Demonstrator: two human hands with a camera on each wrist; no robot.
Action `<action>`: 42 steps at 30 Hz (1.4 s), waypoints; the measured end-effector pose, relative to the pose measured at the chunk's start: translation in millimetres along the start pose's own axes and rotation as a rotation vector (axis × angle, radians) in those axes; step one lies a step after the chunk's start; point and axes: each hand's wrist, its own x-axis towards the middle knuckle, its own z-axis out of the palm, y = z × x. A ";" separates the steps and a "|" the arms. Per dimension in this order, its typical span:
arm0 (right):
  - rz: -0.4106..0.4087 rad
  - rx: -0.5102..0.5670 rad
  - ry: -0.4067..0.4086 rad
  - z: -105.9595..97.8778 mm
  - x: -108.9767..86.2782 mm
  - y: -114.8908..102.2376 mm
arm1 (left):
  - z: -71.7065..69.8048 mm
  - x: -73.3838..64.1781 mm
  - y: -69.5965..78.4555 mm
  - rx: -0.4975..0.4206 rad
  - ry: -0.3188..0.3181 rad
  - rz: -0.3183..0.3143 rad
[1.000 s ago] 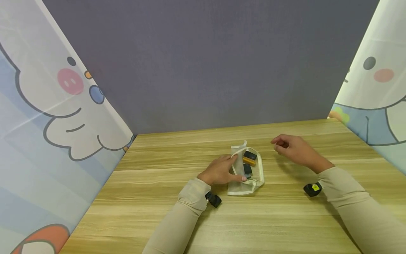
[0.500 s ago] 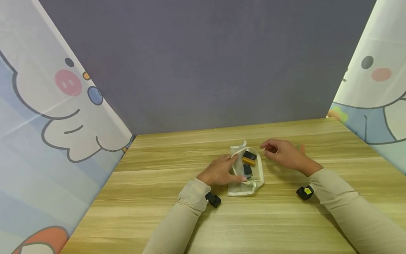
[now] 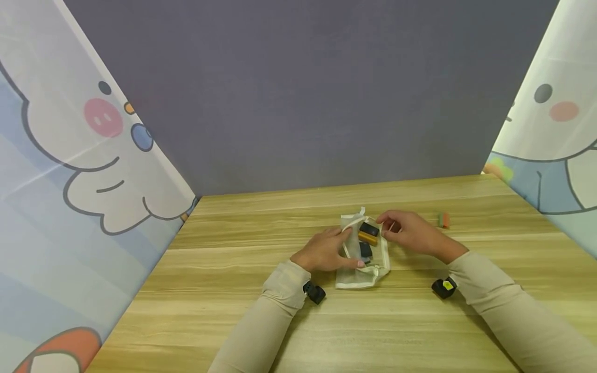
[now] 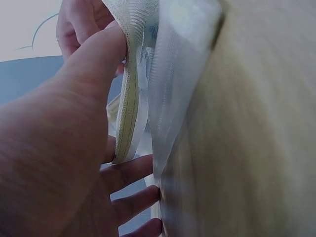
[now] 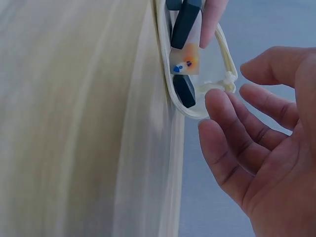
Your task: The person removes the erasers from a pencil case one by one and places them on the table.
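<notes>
The pouch (image 3: 355,278) is looking like fine, translucent mesh with a soft shine, its cream zip edging (image 4: 129,98) showing a coarser woven cloth. Inside, dark blocks (image 5: 186,24) are presenting smooth, matt faces; the orange block (image 3: 368,238), small in view, is perhaps passing for plastic. The table (image 3: 373,326) is displaying faintly glossy wood grain. Matt cloth sleeves (image 3: 261,321) are creasing softly; printed sheets (image 3: 42,155) are showing light folds.

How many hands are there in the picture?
2. The left hand is on the bag, and the right hand is by the bag's right edge in the head view. I see no others.
</notes>
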 end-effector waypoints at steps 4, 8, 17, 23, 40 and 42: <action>0.011 0.025 -0.033 2.4 0.5 -0.6 | 0.4 -0.5 -0.5 -0.001 -0.001 0.003; 0.012 0.039 -0.066 3.9 0.3 -1.8 | 0.2 -1.8 -0.2 -0.011 -0.002 0.011; 0.001 0.035 -0.107 6.8 0.1 -0.2 | -0.6 -3.7 1.8 -0.016 -0.008 0.020; -0.002 0.037 -0.120 7.3 -0.7 -1.2 | -1.7 -4.4 3.7 -0.017 -0.015 0.020; 0.021 -0.016 -0.179 7.9 0.8 -3.3 | -2.5 -3.4 8.0 0.015 -0.017 0.042; 0.022 -0.034 -0.190 8.3 0.7 -3.8 | -2.4 -3.4 8.1 0.013 -0.018 0.043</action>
